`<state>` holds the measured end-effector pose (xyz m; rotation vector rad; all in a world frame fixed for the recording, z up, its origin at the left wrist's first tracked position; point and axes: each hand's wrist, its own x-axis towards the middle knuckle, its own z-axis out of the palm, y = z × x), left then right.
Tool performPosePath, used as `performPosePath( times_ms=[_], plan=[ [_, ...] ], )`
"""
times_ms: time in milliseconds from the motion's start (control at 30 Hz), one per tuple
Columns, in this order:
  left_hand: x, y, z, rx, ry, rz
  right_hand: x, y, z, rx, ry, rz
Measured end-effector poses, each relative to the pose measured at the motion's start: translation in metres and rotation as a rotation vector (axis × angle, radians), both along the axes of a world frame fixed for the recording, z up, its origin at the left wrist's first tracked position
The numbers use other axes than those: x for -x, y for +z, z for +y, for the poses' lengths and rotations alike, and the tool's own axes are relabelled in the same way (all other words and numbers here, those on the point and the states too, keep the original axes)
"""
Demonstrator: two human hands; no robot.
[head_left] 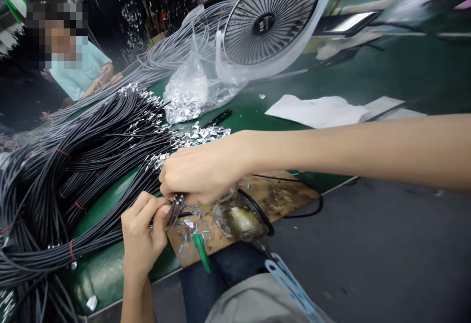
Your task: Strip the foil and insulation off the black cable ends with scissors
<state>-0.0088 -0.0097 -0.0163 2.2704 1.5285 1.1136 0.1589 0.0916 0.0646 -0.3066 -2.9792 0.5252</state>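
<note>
My left hand [143,227] is closed in a pinch, thumb against fingers, with what looks like the end of a black cable in it; the fingers partly hide it. Reaching across from the right, my right hand [202,171] is wrapped round a dark metal pliers-like tool [176,209]. The tool's jaws meet the left fingertips, and its handles are hidden under the right palm. Below both hands lies a stained wooden board [283,193] with small blue wire scraps [196,228]. A green curved handle-like piece [201,253] rests at the board's near edge.
Bundles of black cables [106,141] with silvery ends fill the left of the green table [386,73]. Foil scraps [206,134], a clear plastic bag [191,90] and a fan [272,19] stand behind. A taped lump [239,217] sits on the board. A person [79,68] works far left.
</note>
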Motion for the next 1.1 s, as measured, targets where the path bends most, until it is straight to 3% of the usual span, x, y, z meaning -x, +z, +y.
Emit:
performPosePath(
  times_ms=[100, 267, 567, 767, 867, 1000, 1100],
  plan=[
    [0.002, -0.002, -0.001, -0.004, 0.006, -0.026, 0.001, 0.004, 0.009, 0.042, 0.089, -0.129],
    [0.005, -0.003, 0.000, -0.021, -0.020, 0.140, 0.000, 0.008, 0.017, 0.209, 0.134, -0.129],
    [0.002, -0.001, 0.003, 0.051, -0.005, 0.093, 0.007, 0.012, 0.009, 0.169, 0.140, -0.235],
    [0.003, 0.002, 0.001, 0.095, -0.054, 0.040, 0.004, 0.004, 0.009, 0.188, 0.141, -0.103],
    [0.003, 0.005, -0.001, 0.044, -0.042, -0.006, 0.003, -0.006, 0.012, 0.424, 0.107, -0.012],
    [0.001, 0.006, -0.003, -0.172, 0.057, -0.192, 0.009, -0.025, 0.006, 1.021, -0.082, 0.115],
    [-0.004, 0.003, 0.000, -0.391, 0.194, -0.211, 0.012, -0.036, -0.009, 1.147, -0.273, 0.312]
  ],
)
